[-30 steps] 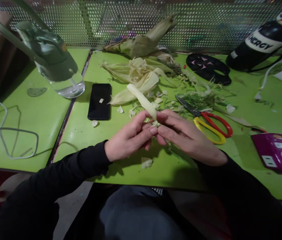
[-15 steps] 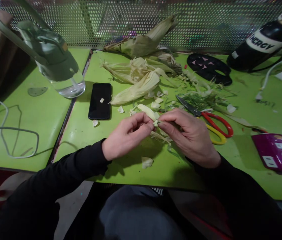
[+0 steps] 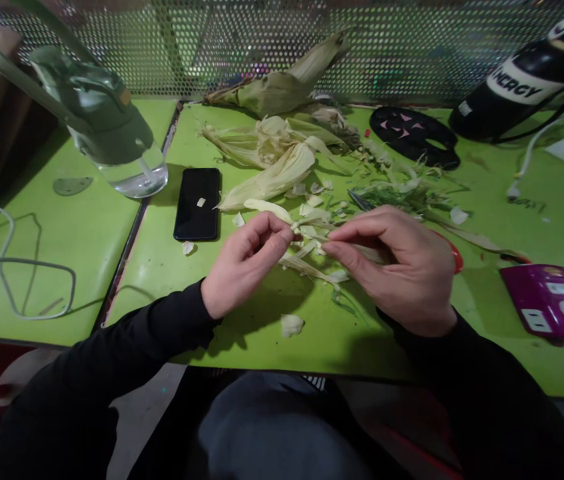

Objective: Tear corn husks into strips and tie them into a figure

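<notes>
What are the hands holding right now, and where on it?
Both hands, left hand and right hand, pinch one pale corn husk strip with their fingertips, one at each end.

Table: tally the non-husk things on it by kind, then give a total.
Phone: 1
Bottle: 1
Scissors: 1, mostly hidden behind the right hand
Power strip: 1
Black mat: 1
Black can: 1
Total: 6

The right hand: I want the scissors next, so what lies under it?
Under the right hand only a red handle edge and the blade tips of the scissors show; the handles' remaining part is covered.
</notes>
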Demonstrator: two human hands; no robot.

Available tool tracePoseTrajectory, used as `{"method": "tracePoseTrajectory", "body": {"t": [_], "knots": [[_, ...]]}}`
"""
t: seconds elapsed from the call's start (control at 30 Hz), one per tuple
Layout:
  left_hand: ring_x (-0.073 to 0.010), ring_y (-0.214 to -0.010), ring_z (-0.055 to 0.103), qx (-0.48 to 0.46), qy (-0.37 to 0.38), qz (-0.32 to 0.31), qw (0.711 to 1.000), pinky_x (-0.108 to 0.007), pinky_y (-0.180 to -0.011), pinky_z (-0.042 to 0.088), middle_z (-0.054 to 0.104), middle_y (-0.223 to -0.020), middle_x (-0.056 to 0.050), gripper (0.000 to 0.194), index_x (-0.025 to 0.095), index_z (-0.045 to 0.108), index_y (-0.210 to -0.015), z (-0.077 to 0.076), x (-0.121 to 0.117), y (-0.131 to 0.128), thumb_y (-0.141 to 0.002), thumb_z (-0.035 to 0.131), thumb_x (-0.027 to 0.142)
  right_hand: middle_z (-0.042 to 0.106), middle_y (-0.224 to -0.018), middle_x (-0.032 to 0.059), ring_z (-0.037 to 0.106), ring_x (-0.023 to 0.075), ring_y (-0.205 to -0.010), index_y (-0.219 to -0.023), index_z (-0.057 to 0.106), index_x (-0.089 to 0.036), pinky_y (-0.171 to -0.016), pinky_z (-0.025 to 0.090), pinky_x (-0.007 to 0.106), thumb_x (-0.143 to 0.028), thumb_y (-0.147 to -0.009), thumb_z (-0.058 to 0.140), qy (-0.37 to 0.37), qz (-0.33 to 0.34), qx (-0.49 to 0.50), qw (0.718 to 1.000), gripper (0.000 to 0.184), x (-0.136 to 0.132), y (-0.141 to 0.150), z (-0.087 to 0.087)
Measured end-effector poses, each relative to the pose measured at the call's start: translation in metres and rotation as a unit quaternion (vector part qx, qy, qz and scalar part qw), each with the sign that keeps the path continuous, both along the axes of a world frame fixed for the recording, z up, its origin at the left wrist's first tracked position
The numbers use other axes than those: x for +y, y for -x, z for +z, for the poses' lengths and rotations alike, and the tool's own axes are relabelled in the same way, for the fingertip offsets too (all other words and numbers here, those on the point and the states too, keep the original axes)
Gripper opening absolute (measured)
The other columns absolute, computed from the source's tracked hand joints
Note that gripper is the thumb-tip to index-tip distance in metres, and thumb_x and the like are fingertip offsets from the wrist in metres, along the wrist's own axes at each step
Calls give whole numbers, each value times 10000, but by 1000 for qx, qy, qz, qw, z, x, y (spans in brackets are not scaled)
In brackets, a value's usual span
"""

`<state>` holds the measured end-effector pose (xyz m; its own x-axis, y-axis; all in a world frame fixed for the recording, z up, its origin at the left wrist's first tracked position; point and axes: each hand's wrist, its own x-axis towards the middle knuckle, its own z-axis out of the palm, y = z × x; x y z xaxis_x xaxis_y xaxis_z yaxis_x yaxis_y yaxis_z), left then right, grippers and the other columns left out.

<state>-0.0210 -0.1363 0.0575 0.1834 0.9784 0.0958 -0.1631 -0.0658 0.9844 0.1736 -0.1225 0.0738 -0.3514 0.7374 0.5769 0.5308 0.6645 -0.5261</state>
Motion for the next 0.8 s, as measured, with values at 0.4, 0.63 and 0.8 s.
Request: {"method": "tracePoseTrajectory", "body": {"t": [0.4, 0.63, 0.8], "knots": [[-42, -519, 385, -4, 4, -8, 1000, -184, -446, 321, 594, -725, 14, 296, 168, 582, -800, -3, 0, -3, -887, 666, 438, 732, -851, 4, 668, 189, -752, -897, 698, -303, -673, 529, 350, -238, -877, 695, -33, 86, -56, 994, 68, -3, 5, -8], [-53, -494, 495, 34, 11, 7, 999, -171, -449, 391, 555, -607, 38, 223, 151, 624, -824, -6, -1, -4, -873, 678, 361, 725, -1032, 63, 677, 200, -824, -1130, 675, -266, -665, 538, 343, -233, -908, 656, -25, 10, -43, 999, 226, -2, 6, -7], [-92, -640, 648, 27, 21, -17, 999, -192, -570, 542, 674, -766, -19, 161, 124, 657, -891, -3, -2, -4, -874, 648, 284, 736, -922, 45, 663, 178, -734, -1048, 711, -247, -589, 511, 310, -284, -920, 634, 33, 6, -36, 999, 153, 0, 8, -7]]}}
